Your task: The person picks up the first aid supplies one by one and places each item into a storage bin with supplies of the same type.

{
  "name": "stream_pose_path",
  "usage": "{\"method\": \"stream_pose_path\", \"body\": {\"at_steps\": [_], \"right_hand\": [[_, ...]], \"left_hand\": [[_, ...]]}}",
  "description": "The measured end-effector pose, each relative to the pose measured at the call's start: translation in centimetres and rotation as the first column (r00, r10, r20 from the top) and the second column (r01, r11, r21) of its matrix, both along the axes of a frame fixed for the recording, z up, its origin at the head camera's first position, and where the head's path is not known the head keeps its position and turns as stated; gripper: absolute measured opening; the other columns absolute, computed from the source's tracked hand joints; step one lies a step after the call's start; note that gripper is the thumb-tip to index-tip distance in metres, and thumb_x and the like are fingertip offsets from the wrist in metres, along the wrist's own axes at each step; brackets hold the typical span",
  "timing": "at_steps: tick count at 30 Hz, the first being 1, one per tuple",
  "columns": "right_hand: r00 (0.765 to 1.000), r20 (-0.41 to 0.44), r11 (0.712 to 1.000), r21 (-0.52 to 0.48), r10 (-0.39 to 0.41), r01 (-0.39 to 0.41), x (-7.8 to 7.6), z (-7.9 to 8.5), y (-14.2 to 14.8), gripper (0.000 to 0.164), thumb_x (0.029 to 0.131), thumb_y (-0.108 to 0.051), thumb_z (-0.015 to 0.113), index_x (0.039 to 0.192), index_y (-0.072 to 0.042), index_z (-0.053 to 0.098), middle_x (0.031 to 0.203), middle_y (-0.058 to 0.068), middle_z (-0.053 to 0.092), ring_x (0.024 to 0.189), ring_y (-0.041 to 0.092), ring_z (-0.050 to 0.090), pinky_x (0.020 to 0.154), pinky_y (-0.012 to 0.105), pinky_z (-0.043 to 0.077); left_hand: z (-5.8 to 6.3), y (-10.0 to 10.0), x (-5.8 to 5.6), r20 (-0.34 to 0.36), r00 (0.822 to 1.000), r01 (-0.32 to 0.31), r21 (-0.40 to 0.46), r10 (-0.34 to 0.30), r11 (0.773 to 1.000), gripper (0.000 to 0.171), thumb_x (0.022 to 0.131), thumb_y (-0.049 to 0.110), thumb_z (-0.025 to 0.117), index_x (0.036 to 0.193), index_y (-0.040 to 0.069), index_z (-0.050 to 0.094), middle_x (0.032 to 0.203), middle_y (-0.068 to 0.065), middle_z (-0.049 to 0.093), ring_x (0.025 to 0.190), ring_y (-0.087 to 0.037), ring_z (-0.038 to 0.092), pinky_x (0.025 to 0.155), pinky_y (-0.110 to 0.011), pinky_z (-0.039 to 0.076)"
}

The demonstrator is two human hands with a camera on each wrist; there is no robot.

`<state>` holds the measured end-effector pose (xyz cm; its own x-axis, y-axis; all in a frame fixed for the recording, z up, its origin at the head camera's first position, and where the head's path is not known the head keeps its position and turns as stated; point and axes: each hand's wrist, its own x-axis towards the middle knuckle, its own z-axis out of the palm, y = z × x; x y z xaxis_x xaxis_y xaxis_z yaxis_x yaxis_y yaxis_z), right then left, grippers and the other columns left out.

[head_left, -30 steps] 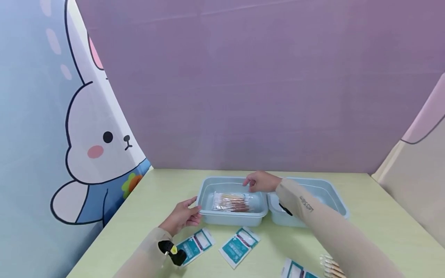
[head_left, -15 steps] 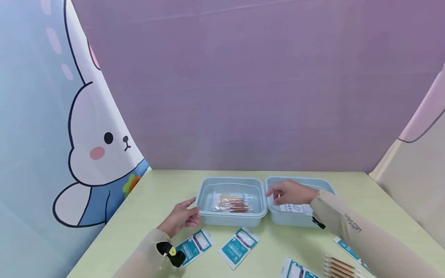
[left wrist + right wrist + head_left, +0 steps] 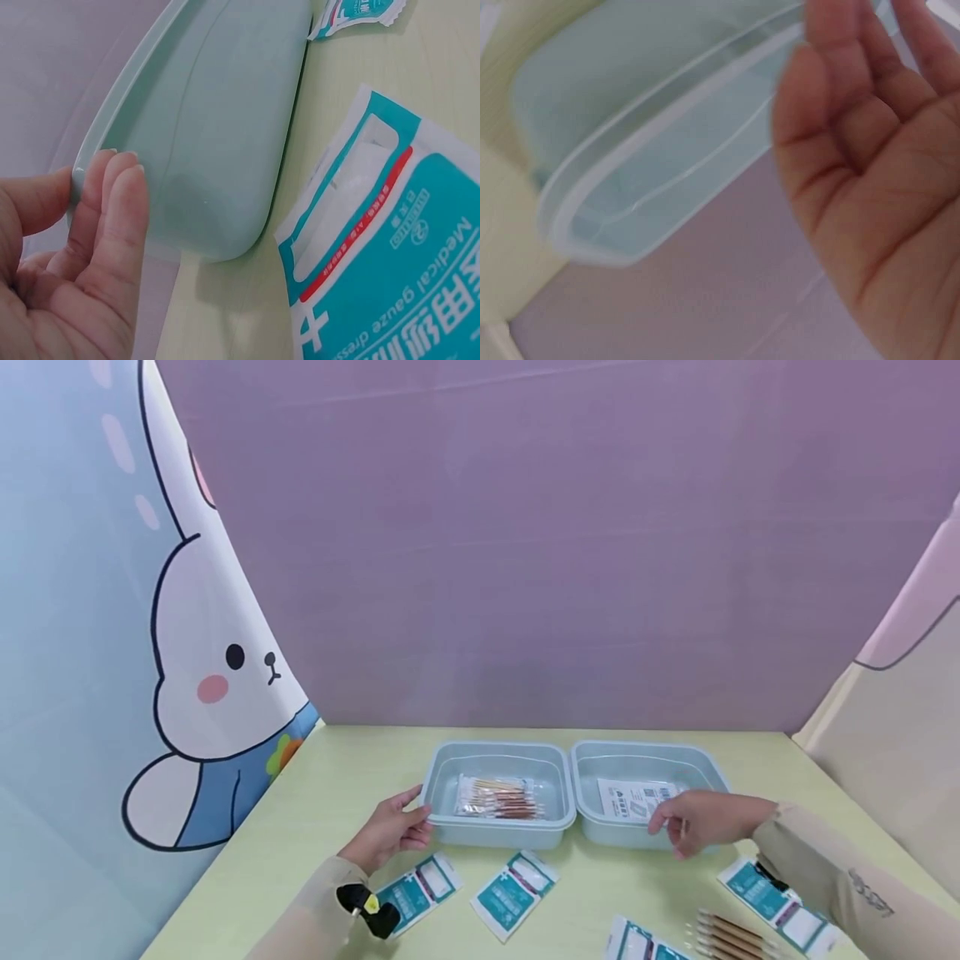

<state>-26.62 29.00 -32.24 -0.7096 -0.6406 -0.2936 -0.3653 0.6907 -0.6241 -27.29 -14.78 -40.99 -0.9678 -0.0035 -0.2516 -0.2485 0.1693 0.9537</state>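
My left hand (image 3: 390,831) pinches the near left rim of the left light-blue plastic bin (image 3: 498,836), thumb on one side and fingers on the other in the left wrist view. Inside that bin lies a clear bag of cotton swabs (image 3: 501,798). My right hand (image 3: 703,821) hovers at the near right corner of the right light-blue bin (image 3: 613,832), fingers loosely bent and holding nothing. A white printed packet (image 3: 630,797) lies flat in this second bin. Close beside the left hand is a teal-and-white medical gauze dressing packet (image 3: 382,232).
More gauze packets lie on the pale table: one before the left bin (image 3: 515,893), one at the front edge (image 3: 647,943), and one partly under the right forearm (image 3: 776,906). Several loose cotton swabs (image 3: 731,937) lie front right. A purple backdrop (image 3: 555,610) rises behind.
My right hand has moved right, from above the left bin across the right bin to its near right corner, uncovering the printed packet. The left hand keeps its grip on the left rim.
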Motion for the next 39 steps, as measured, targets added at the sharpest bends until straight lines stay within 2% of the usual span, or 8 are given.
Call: {"method": "stream_pose_path", "body": {"at_steps": [4, 8, 16, 19, 23, 30, 35, 39], "right_hand": [[0.999, 0.04, 1.0, 0.024, -0.008, 0.007, 0.9, 0.3, 2.2, 0.036, 0.082, -0.001, 0.07, 0.115, 0.004, 0.06, 0.084, 0.004, 0.056, 0.075, 0.012, 0.05, 0.065, 0.026, 0.046], [0.999, 0.049, 1.0, 0.006, -0.02, 0.02, 1.7, -0.1, 4.1, 0.037, 0.083, -0.004, 0.07, 0.118, 0.004, 0.057, 0.087, 0.006, 0.054, 0.076, 0.011, 0.05, 0.066, 0.026, 0.046], [0.998, 0.038, 0.986, -0.156, 0.058, -0.051, 3.0, -3.5, 7.1, 0.03, 0.085, -0.001, 0.065, 0.111, 0.01, 0.056, 0.08, -0.005, 0.056, 0.07, 0.003, 0.052, 0.06, 0.025, 0.049], [0.999, 0.043, 0.984, -0.179, 0.013, -0.005, 3.4, -4.6, 7.5, 0.028, 0.083, 0.001, 0.065, 0.109, 0.01, 0.057, 0.077, -0.004, 0.056, 0.068, 0.004, 0.053, 0.058, 0.025, 0.05], [0.998, 0.028, 0.986, -0.154, -0.053, 0.057, 3.6, -5.6, 7.8, 0.028, 0.083, 0.001, 0.067, 0.109, 0.009, 0.058, 0.077, 0.0, 0.054, 0.067, 0.004, 0.051, 0.058, 0.025, 0.05], [0.994, -0.108, 0.996, -0.091, 0.013, -0.023, 4.0, -7.7, 8.3, 0.034, 0.079, -0.005, 0.073, 0.107, 0.008, 0.058, 0.078, -0.008, 0.048, 0.069, -0.001, 0.042, 0.056, 0.024, 0.041], [0.996, -0.08, 0.998, -0.057, -0.032, 0.028, 4.1, -8.8, 8.2, 0.036, 0.077, -0.009, 0.077, 0.106, 0.001, 0.058, 0.079, 0.0, 0.046, 0.069, 0.001, 0.04, 0.057, 0.024, 0.039], [0.993, -0.102, 0.998, -0.029, -0.054, 0.052, 4.1, -9.3, 8.0, 0.036, 0.076, -0.012, 0.078, 0.105, -0.002, 0.059, 0.076, 0.0, 0.044, 0.067, 0.002, 0.038, 0.056, 0.024, 0.035]], "left_hand": [[0.0, -0.3, 0.0, -0.001, 1.0, 0.012, 0.008, -0.012, 1.0, 0.058, 0.099, 0.016, 0.054, 0.15, 0.005, 0.029, 0.081, -0.013, 0.064, 0.061, -0.017, 0.061, 0.062, -0.028, 0.056], [0.0, -0.7, -0.3, -0.005, 1.0, 0.012, 0.011, -0.012, 1.0, 0.058, 0.099, 0.016, 0.054, 0.15, 0.005, 0.029, 0.08, -0.013, 0.064, 0.061, -0.017, 0.062, 0.062, -0.029, 0.056], [-0.1, -1.2, -0.5, 0.007, 1.0, 0.001, -0.009, -0.001, 1.0, 0.058, 0.099, 0.015, 0.054, 0.15, 0.005, 0.029, 0.079, -0.012, 0.064, 0.061, -0.018, 0.062, 0.062, -0.029, 0.056], [-0.2, -1.1, -0.4, 0.004, 1.0, -0.003, -0.008, 0.003, 1.0, 0.057, 0.099, 0.015, 0.054, 0.15, 0.005, 0.029, 0.078, -0.012, 0.064, 0.06, -0.018, 0.062, 0.061, -0.029, 0.056], [-0.3, -1.0, -0.5, 0.003, 1.0, -0.002, -0.003, 0.002, 1.0, 0.058, 0.099, 0.015, 0.053, 0.15, 0.005, 0.028, 0.078, -0.011, 0.063, 0.06, -0.017, 0.062, 0.062, -0.029, 0.056], [-0.3, -0.7, -0.8, 0.004, 1.0, 0.014, 0.004, -0.014, 1.0, 0.059, 0.099, 0.017, 0.054, 0.15, 0.006, 0.028, 0.079, -0.01, 0.064, 0.062, -0.017, 0.062, 0.064, -0.029, 0.056], [-0.2, -0.6, -0.8, 0.007, 1.0, 0.003, 0.003, -0.003, 1.0, 0.059, 0.099, 0.017, 0.054, 0.15, 0.006, 0.028, 0.08, -0.011, 0.063, 0.062, -0.017, 0.063, 0.064, -0.029, 0.057], [-0.1, -0.4, -0.6, 0.005, 1.0, -0.007, 0.008, 0.007, 1.0, 0.057, 0.099, 0.016, 0.054, 0.15, 0.006, 0.03, 0.08, -0.011, 0.063, 0.063, -0.018, 0.062, 0.063, -0.029, 0.056]]}}
